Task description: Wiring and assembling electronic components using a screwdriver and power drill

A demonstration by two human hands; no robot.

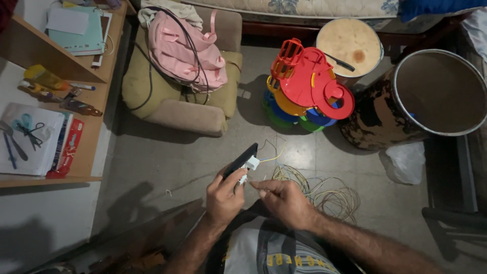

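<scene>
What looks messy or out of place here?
A loose tangle of wires lies sprawled on the floor by the right hand. A big drum leans tilted near the colourful plastic stack. Nothing looks spilled.

Open grey floor (167, 157) spreads left of the hands, clear passage out toward the wooden desk (94, 127) on the far left. Straight ahead, a bare strip of floor runs up to the padded chair (177, 101), which blocks the way farther on with a pink bag (185, 48) on its seat. Just right of the hands, a tangle of wires (324, 193) covers the floor. Beyond it, stacked plastic stools (304, 89) and a big open drum (421, 101) wall off the far right, with a white plastic bag (404, 162) at the drum's foot.
</scene>
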